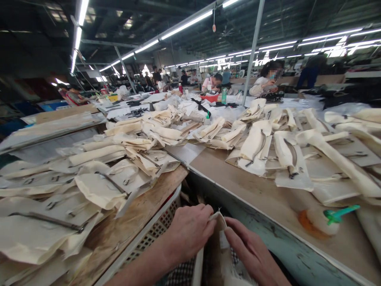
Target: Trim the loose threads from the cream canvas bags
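My left hand (187, 230) and my right hand (250, 250) meet low in the middle of the view. Both are closed on a cream fabric piece (222, 242) held upright between them, fingertips pinching its top edge. The piece hangs down toward my lap over a checked cloth (181, 274). A white plastic basket (154, 232) sits just left of my left hand, below the wooden table edge (143, 210).
Piles of cream fabric pieces with dark zips (119, 174) cover the left table and the right table (282, 147). A glue bottle with a green nozzle (324, 220) lies on the right table. Other people sit working at the far benches (268, 79).
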{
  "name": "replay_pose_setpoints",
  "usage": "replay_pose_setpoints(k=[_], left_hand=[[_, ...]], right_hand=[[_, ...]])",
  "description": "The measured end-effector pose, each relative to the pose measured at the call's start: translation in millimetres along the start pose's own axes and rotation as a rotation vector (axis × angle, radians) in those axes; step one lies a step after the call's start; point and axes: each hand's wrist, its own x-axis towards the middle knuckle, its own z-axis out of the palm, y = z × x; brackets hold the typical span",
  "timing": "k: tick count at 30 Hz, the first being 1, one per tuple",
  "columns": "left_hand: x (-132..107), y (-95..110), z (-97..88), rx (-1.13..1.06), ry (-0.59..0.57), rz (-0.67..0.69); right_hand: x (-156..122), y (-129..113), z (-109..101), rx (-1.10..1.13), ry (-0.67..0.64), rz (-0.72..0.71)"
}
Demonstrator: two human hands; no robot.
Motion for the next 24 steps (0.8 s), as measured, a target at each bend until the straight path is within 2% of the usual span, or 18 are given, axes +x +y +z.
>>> replay_pose_setpoints(k=[6, 10, 16, 24], left_hand=[[1, -3, -6.0, 0.019, 0.09, 0.106], [6, -2, -14.1, 0.072, 0.06, 0.198], [10, 6, -10.5, 0.193, 0.058, 0.211], [11, 11, 1.8, 0.145, 0.06, 0.232]], right_hand=[[2, 21, 17, -0.208, 0.078, -0.148], [3, 30, 25, -0.297, 0.121, -0.2], [1, 22, 30, -0.335, 0.205, -0.202], [-2, 16, 22, -0.343, 0.116, -0.147]])
